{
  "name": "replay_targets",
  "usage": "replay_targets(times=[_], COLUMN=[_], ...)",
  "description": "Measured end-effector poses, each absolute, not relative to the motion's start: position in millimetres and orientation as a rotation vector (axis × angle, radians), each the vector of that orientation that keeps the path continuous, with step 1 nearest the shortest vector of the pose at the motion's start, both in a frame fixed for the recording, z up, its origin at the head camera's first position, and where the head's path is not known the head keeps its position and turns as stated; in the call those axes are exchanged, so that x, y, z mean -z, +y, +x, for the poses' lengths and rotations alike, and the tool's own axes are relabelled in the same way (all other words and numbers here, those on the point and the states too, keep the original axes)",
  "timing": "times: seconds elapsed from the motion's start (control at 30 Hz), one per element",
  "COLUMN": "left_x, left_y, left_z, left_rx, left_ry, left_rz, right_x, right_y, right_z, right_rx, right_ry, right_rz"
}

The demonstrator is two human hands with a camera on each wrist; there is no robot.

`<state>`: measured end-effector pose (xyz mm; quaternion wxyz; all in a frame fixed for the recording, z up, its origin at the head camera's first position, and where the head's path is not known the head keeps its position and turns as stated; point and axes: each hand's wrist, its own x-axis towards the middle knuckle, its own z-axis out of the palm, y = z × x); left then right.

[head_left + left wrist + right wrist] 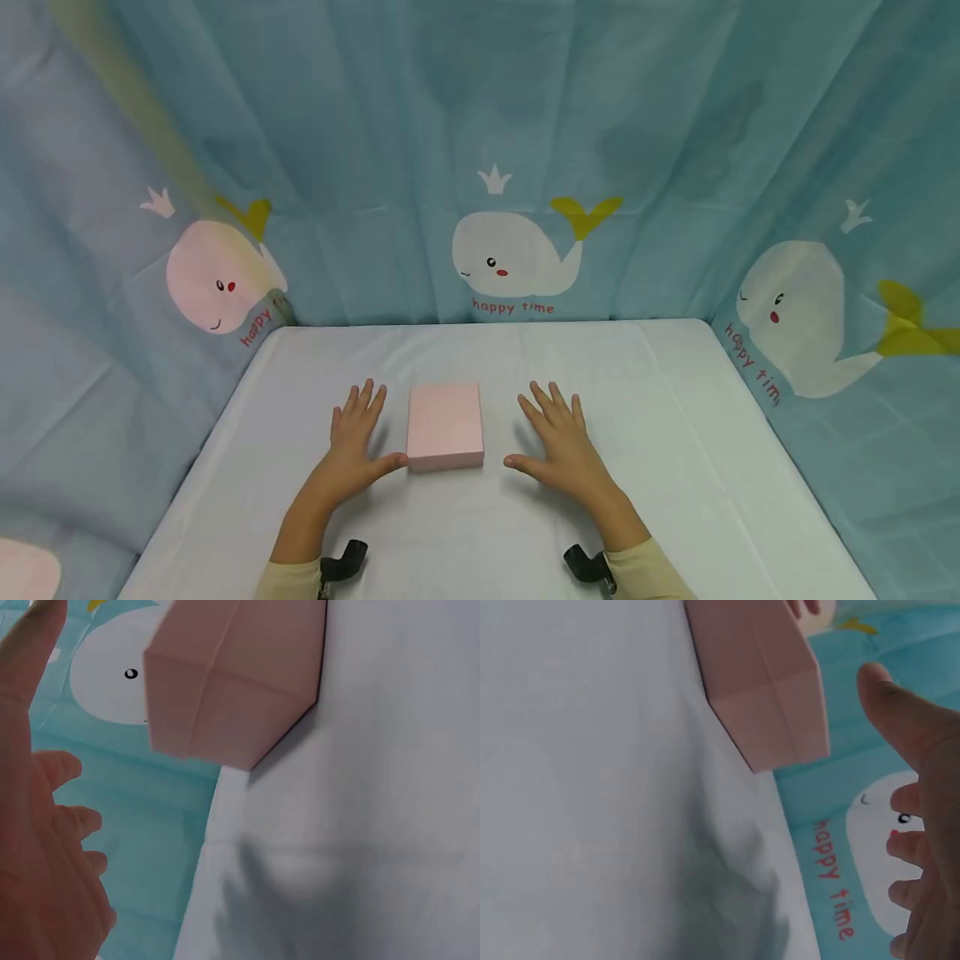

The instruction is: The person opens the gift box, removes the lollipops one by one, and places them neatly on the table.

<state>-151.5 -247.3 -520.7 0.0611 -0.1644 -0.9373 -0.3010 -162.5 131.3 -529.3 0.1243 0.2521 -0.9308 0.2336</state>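
A pink box point(446, 423), lidded by the look of a seam along its side, lies flat on the white-covered table point(637, 433). To its left my left hand point(352, 446) hovers with fingers spread, the thumb tip near the box's front left corner; whether they touch I cannot tell. On the other side my right hand point(558, 442) is held above the cloth, fingers spread, apart from the box. Neither hand holds anything. Both wrist views show the pink box point(232, 675) beside a hand and its shadow on the cloth.
Blue curtains point(360, 167) printed with whales surround the table at the back and both sides. A black wrist mount point(347, 560) sits at the left sleeve, and another black mount point(585, 565) at the right one.
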Motion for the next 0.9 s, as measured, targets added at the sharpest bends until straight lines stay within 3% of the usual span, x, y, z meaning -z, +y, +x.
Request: replay_targets(times=[0.6,0.9], left_x=[560,560], left_y=[-214,-214], left_z=[-152,-149], left_rx=[1.427,1.468], left_ry=[-2.663,-2.709], left_rz=[-0.360,-0.308], right_x=[558,573], right_y=[87,75], right_z=[-166,-171], right_rx=[-1.178,-1.460], right_ry=[-2.695,-2.558], right_rz=[0.725,0.758])
